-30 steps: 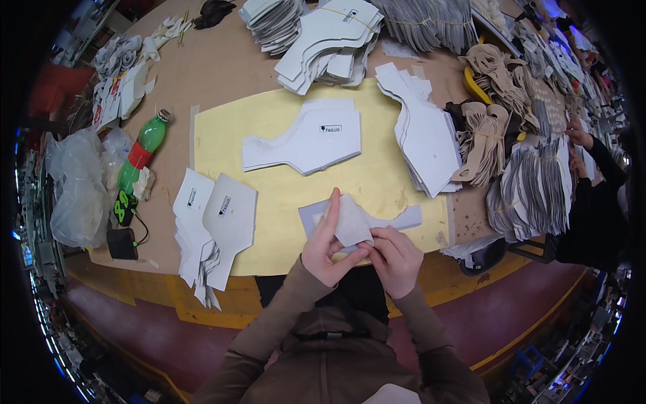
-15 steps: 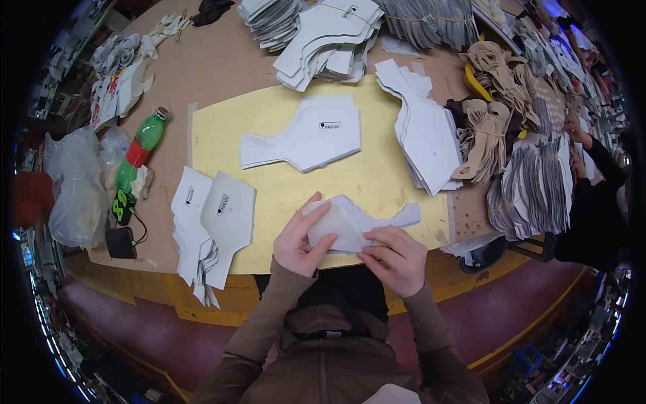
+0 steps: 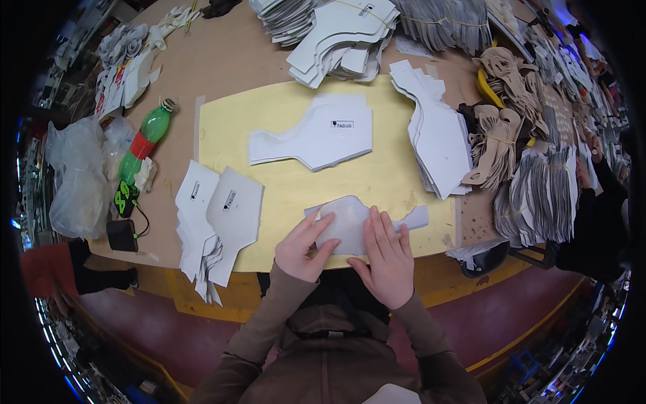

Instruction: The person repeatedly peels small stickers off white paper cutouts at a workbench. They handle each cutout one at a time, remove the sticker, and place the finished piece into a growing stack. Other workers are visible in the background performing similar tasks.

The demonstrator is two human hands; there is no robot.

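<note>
Since the earlier frame, the right hand (image 3: 387,269) has flattened. Left hand (image 3: 300,252): grip apart, thumb and fingertips on the patch (image 3: 347,219). Patch: over the grey piece (image 3: 415,217), on the desk (image 3: 232,67); judged light, soft, easily creased; hold by edges. Right hand: grip apart, fingers laid on patch.

The brown top (image 3: 296,374) has a vertical line (image 3: 323,378) down its front, seam or zip unclear; a small pale tab (image 3: 334,334) sits near the waist. Plain brown sleeves (image 3: 272,320) narrow toward the wrists; left hand (image 3: 299,250) and right hand (image 3: 389,262) are bare; the trousers (image 3: 346,283) look black.
</note>
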